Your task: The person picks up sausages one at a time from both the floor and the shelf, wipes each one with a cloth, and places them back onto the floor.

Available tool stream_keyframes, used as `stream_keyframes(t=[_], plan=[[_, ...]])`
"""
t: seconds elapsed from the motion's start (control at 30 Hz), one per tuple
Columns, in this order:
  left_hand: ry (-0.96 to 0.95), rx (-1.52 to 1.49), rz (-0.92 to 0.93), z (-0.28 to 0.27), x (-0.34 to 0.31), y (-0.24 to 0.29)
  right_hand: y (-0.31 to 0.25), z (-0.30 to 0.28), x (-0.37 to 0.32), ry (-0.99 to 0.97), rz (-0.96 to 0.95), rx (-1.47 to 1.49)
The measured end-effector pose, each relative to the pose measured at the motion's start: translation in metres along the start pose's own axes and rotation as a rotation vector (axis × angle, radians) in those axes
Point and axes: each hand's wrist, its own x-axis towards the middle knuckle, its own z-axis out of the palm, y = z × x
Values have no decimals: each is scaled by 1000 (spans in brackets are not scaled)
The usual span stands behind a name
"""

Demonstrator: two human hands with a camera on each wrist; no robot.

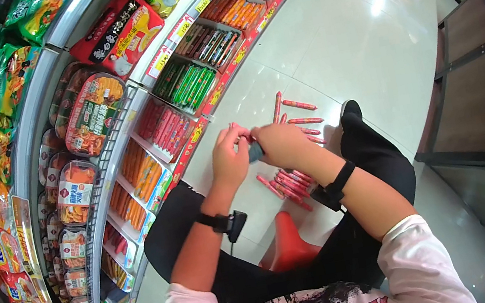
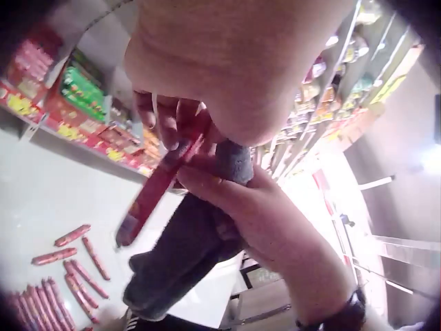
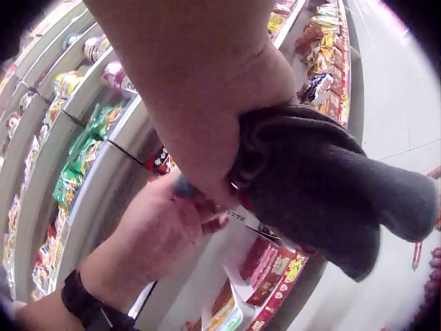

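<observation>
My left hand (image 1: 229,157) (image 2: 207,69) has its fingers curled at the upper end of a red wrapped stick (image 2: 148,200), which slants downward. Beside it, my right hand (image 1: 283,144) (image 2: 265,214) grips a dark grey cloth (image 2: 189,248) (image 3: 317,186) that hangs in folds below the fingers. A small grey part of the cloth (image 1: 255,151) shows between the hands in the head view. The two hands are close together, and the right fingertips are partly hidden. Several similar red sticks (image 1: 291,188) lie side by side on the floor, with more scattered ones (image 1: 305,121) beyond.
Shelves of packaged food (image 1: 96,112) curve along the left, with boxes of sticks (image 1: 186,87) on the lower level. A red stool (image 1: 290,240) stands between the person's legs. Dark cabinets (image 1: 474,104) line the right side of the pale tiled floor (image 1: 326,39).
</observation>
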Motion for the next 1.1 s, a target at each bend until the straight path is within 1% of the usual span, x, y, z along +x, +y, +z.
stream_keyframes(t=[0.07,0.1,0.17,0.23,0.27,0.33,0.37,0.43,0.47,0.5,0.6,0.7,0.77,0.9,1.0,1.1], plan=[[-60,-58,59,-21,16,34,-17,-32,-1,165,33,247],[-104,-79,91,-29,24,49,-22,-39,-2,252,6,360],[-175,-69,181,-36,36,74,-14,-39,4,268,1,539],[-88,-93,212,-27,38,91,-8,-38,9,311,-37,712],[-40,-105,226,-27,39,99,-7,-37,12,300,9,738],[-6,-97,339,-50,42,130,-8,-30,14,260,103,802],[1,-118,398,-64,44,146,-5,-19,16,314,66,648],[-4,-254,513,-91,36,175,-18,-20,10,148,99,494],[-30,-403,554,-102,29,186,-27,-22,7,67,111,413],[-52,-544,591,-109,23,194,-37,-18,3,41,79,275],[-106,-866,652,-115,7,210,-55,3,-6,-127,-71,39],[-125,-1049,677,-114,-3,221,-61,26,-14,-139,-214,-61],[-129,-1126,676,-113,-8,224,-64,30,-16,-209,-213,-90],[-114,-1222,683,-113,-20,229,-74,21,-16,-315,-208,-129],[-97,-1281,687,-114,-30,231,-74,23,-13,-331,-250,-186],[-71,-1317,686,-114,-36,237,-76,23,-10,-379,-243,-216]])
